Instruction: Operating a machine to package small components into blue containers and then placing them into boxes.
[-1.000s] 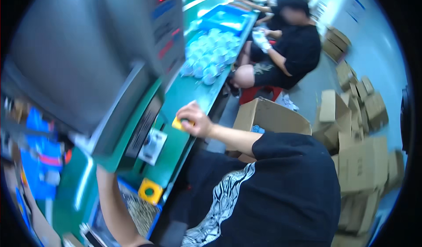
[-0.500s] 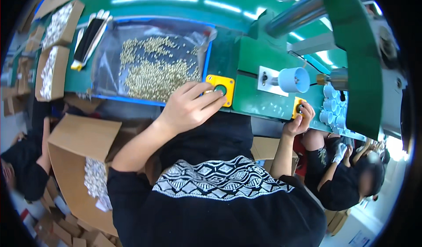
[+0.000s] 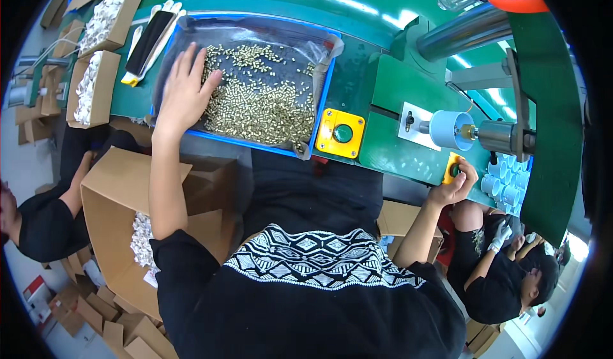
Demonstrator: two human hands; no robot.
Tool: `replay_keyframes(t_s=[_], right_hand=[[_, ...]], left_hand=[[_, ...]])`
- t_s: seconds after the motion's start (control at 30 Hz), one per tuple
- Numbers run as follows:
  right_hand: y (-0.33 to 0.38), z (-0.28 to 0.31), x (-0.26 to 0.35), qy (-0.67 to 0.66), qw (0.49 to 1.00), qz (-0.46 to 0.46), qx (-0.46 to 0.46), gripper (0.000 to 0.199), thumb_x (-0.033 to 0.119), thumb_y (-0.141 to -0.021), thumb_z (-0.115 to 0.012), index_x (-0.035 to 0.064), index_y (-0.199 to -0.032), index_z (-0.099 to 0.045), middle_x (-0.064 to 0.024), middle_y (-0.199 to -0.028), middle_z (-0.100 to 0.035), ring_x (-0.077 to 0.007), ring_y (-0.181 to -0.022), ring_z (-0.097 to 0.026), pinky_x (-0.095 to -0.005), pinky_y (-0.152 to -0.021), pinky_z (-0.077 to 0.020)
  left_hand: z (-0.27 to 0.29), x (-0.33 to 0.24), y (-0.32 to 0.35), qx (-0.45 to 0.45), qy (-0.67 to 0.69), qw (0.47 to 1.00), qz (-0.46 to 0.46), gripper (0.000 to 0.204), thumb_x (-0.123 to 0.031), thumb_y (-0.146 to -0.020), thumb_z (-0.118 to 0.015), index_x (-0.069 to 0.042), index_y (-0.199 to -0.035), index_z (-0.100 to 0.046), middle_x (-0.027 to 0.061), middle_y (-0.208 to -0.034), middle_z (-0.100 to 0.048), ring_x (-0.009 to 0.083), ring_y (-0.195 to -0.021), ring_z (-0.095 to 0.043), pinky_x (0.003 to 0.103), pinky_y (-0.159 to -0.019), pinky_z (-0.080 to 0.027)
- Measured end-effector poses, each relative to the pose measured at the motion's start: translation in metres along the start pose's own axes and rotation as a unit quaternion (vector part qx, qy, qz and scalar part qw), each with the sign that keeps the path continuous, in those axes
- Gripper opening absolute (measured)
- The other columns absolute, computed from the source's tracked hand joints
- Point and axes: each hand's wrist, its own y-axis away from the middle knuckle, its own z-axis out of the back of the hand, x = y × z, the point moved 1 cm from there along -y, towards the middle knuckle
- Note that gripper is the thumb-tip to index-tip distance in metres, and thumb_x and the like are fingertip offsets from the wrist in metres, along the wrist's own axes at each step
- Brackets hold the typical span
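My left hand (image 3: 185, 91) is open, fingers spread, over the left part of a blue, film-lined tray (image 3: 239, 145). To its right lie many small brass-coloured metal pieces (image 3: 262, 113). A yellow box with a round dark green push button (image 3: 343, 133) sits untouched beside the tray. My right hand (image 3: 456, 185) is curled round a second yellow push-button box (image 3: 452, 167) at the bench's front edge. Above that hand, a light blue plastic cup (image 3: 447, 129) lies sideways on a holder, with the machine's brass-tipped metal spindle (image 3: 491, 134) reaching into its mouth.
More blue cups (image 3: 511, 183) stand at the right, by the green machine frame (image 3: 555, 116). Gloves (image 3: 150, 43) and cartons of white parts (image 3: 92, 91) lie left. A large open carton (image 3: 115, 257) is beside me. Other people sit on both sides.
My left hand has left the near button and moved left over the tray, its fingers spreading. The spindle has advanced left into the cup. My right hand stays at its button box. The view has shifted.
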Motion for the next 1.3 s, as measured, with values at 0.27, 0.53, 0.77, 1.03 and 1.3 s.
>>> replay_keyframes(t_s=[0.27, 0.53, 0.77, 1.03, 1.3], right_hand=[[0.001, 0.0, 0.003, 0.025, 1.0, -0.003, -0.001, 0.023, 0.018, -0.1, -0.049, -0.0016, -0.096, -0.06, -0.0139, -0.102, -0.066, -0.0254, -0.099, -0.059, -0.0404, -0.093, -0.0498], [0.0, -0.002, 0.003, 0.005, 1.0, 0.003, -0.011, 0.024, 0.019, -0.101, -0.05, -0.0012, -0.095, -0.06, -0.0134, -0.101, -0.066, -0.0251, -0.098, -0.059, -0.0398, -0.093, -0.0498], [0.001, -0.001, 0.006, 0.017, 1.0, 0.008, 0.0, 0.022, 0.018, -0.102, -0.052, -0.0016, -0.096, -0.06, -0.0143, -0.105, -0.067, -0.0256, -0.098, -0.059, -0.04, -0.094, -0.0501], [0.0, 0.01, 0.0, -0.034, 0.997, -0.067, 0.001, 0.024, 0.017, -0.104, -0.053, -0.0041, -0.106, -0.065, -0.0136, -0.106, -0.066, -0.0242, -0.103, -0.062, -0.0401, -0.099, -0.0489], [-0.053, -0.04, 0.059, -0.06, 0.967, -0.047, 0.243, 0.059, 0.018, -0.093, -0.076, -0.0023, -0.142, -0.052, -0.014, -0.136, -0.06, -0.0263, -0.12, -0.062, -0.0416, -0.105, -0.047]], left_hand=[[0.014, -0.05, -0.015, 0.185, 0.329, 0.922, -0.09, 0.067, -0.047, -0.107, -0.048, 0.001, -0.153, -0.042, 0.0236, -0.163, -0.036, 0.0418, -0.152, -0.031, 0.047, -0.125, -0.025], [-0.01, -0.026, -0.025, 0.137, 0.006, 0.991, -0.007, 0.078, -0.053, -0.107, -0.043, 0.005, -0.157, -0.032, 0.0267, -0.166, -0.026, 0.0396, -0.156, -0.023, 0.046, -0.127, -0.021], [-0.002, -0.023, -0.039, 0.18, 0.074, 0.978, -0.074, 0.081, -0.053, -0.107, -0.043, 0.008, -0.158, -0.027, 0.0274, -0.167, -0.023, 0.0388, -0.157, -0.02, 0.046, -0.128, -0.017], [0.022, -0.094, -0.004, 0.252, 0.256, 0.893, -0.272, 0.074, -0.046, -0.105, -0.051, 0.007, -0.154, -0.035, 0.0274, -0.165, -0.028, 0.0406, -0.155, -0.025, 0.046, -0.127, -0.021], [-0.006, -0.088, -0.029, 0.096, 0.143, 0.982, -0.076, 0.066, -0.039, -0.104, -0.057, 0.002, -0.152, -0.042, 0.0262, -0.161, -0.035, 0.0423, -0.15, -0.034, 0.048, -0.123, -0.029]])
